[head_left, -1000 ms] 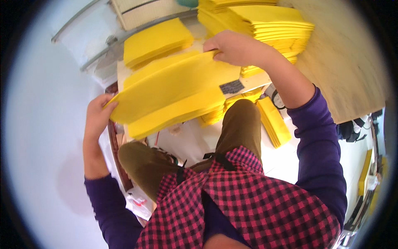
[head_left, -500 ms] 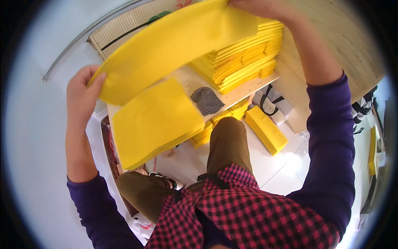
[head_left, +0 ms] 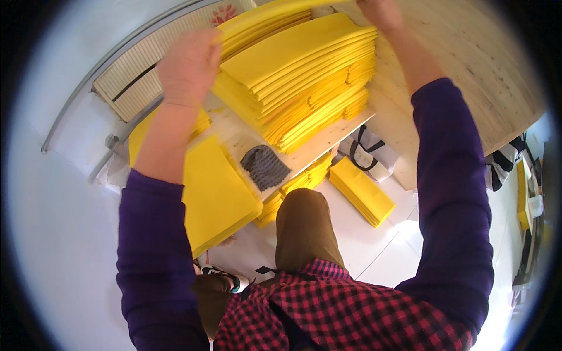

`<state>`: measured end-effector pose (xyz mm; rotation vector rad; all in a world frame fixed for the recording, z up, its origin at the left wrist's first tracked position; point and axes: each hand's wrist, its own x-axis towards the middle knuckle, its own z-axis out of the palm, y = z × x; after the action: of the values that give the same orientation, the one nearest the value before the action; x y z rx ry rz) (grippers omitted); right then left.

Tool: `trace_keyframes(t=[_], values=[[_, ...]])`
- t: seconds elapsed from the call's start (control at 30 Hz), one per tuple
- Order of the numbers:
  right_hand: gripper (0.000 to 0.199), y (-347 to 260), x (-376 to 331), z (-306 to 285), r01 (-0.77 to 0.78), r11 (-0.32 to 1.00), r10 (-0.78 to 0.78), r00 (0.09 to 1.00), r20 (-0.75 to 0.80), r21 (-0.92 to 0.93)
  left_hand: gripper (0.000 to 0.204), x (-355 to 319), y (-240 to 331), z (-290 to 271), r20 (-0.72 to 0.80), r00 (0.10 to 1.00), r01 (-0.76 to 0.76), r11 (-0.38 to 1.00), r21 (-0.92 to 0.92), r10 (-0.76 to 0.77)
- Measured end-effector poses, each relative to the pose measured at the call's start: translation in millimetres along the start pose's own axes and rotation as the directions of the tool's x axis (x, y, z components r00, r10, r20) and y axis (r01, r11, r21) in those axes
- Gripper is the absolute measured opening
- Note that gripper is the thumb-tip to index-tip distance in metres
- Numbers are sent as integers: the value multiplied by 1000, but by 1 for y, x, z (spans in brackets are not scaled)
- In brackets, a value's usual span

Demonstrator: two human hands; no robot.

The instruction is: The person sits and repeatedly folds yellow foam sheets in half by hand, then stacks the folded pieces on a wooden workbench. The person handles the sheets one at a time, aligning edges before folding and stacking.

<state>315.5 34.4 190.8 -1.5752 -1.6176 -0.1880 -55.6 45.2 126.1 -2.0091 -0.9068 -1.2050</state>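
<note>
Raised above a tall stack of folded yellow fabric pieces (head_left: 310, 76), my two hands hold a yellow fabric piece (head_left: 275, 11) stretched between them. My left hand (head_left: 190, 61), slightly blurred, is closed on its left end, behind the stack's left side. At the top edge of the view, my right hand (head_left: 380, 13) grips the other end and is partly cut off. Below my left forearm lies a flatter pile of yellow fabric (head_left: 216, 190), partly hidden by that arm. A grey knitted piece (head_left: 264, 167) rests between the pile and the stack.
The wooden shelf (head_left: 345, 128) carries the stack, beside a wooden panel (head_left: 468, 76) on the right. Below are a yellow bundle (head_left: 363, 192) on the floor and a white bag (head_left: 380, 169) with black handles. A ribbed beige panel (head_left: 132, 79) stands at the far left.
Both hands have moved farther away, the left also to the right, over the tall stack. The held fabric, broad and face-on before, now shows as a narrow strip.
</note>
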Motion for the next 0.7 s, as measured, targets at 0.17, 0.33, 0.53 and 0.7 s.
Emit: trace_keyframes(t=[0.17, 0.33, 0.53, 0.7], values=[[19, 74, -21, 50, 349, 867, -393, 918, -56, -357, 18, -23, 35, 31, 302, 953, 41, 976, -215, 27], [17, 101, -15, 46, 355, 880, -373, 928, 5, -316, 16, -33, 42, 29, 264, 964, 130, 923, -362, -33], [23, 95, -10, 40, 368, 857, -370, 927, 66, -359, 19, -34, 40, 21, 225, 970, 20, 902, -432, 87], [26, 102, -11, 51, 265, 902, -264, 963, 48, -340, 23, -35, 45, 20, 253, 957, -19, 901, -434, 142]])
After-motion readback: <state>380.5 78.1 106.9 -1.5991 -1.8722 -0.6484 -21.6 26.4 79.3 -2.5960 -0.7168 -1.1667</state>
